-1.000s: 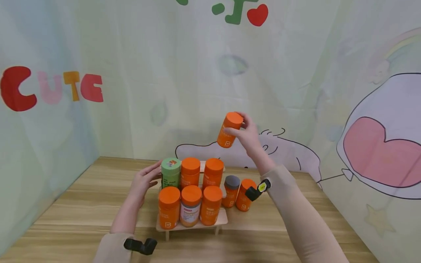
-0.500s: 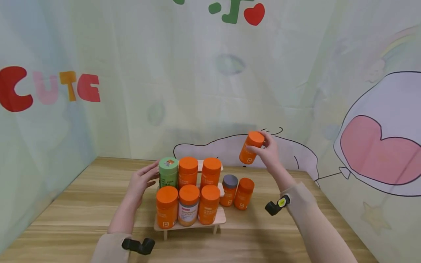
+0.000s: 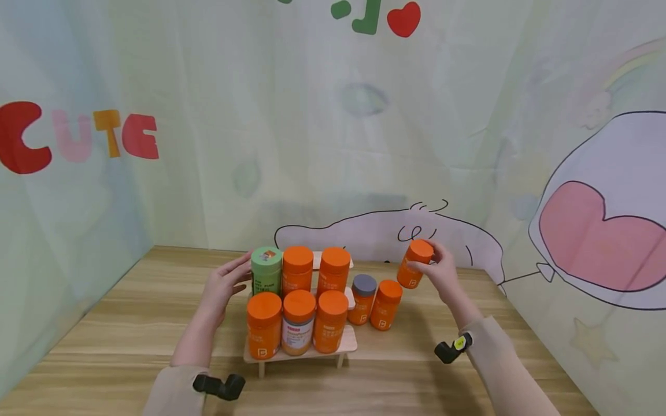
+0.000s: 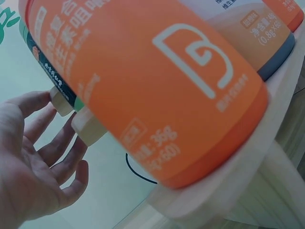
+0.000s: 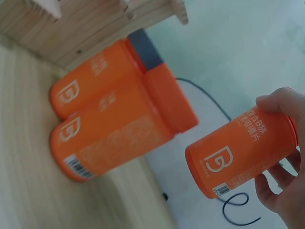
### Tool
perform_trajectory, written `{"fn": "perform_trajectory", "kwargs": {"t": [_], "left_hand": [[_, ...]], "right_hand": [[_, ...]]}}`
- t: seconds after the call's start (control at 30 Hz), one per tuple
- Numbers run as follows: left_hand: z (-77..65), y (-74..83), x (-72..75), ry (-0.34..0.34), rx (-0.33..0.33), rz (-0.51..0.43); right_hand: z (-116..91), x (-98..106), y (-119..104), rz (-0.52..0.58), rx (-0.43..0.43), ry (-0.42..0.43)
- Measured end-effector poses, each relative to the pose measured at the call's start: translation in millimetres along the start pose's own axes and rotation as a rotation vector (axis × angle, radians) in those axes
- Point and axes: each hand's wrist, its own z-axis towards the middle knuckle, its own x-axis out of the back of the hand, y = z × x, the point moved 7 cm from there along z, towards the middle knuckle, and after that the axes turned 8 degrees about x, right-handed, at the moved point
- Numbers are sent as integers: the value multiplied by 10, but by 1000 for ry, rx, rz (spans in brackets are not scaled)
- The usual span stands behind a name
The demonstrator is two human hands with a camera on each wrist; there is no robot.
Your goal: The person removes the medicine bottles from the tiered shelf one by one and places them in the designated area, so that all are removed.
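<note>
At the back right, my right hand (image 3: pixel 442 270) holds an orange bottle (image 3: pixel 414 264) by its upper part, thumb on one side and fingers on the other. The bottle tilts a little; in the right wrist view, its base (image 5: pixel 202 169) seems apart from the table. Left of it stand an orange bottle with an orange lid (image 3: pixel 386 305) and one with a grey lid (image 3: pixel 362 300). My left hand (image 3: pixel 222 289) is beside a green bottle (image 3: pixel 266 274) on the stepped wooden rack (image 3: pixel 312 356). Its loosely bent fingertips meet the rack's step ends (image 4: pixel 89 126); they grip nothing.
Orange-lidded bottles fill the rack's front step, among them one with a white label (image 3: pixel 298 329). Two orange bottles (image 3: pixel 298 270) stand beside the green one. A printed curtain (image 3: pixel 312 144) hangs behind the wooden table (image 3: pixel 130 323).
My right hand has carried the orange bottle rightward and down, from above the rack to low at the table's back right. The left hand stays beside the green bottle.
</note>
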Motion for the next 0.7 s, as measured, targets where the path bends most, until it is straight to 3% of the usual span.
{"fn": "perform_trajectory", "kwargs": {"t": [0.5, 0.7], "left_hand": [[-6, 7, -10, -11, 14, -27], [-5, 1, -11, -17, 14, -19]], "right_hand": [[-252, -73, 495, -55, -31, -103], [-310, -99, 575, -47, 3, -145]]}}
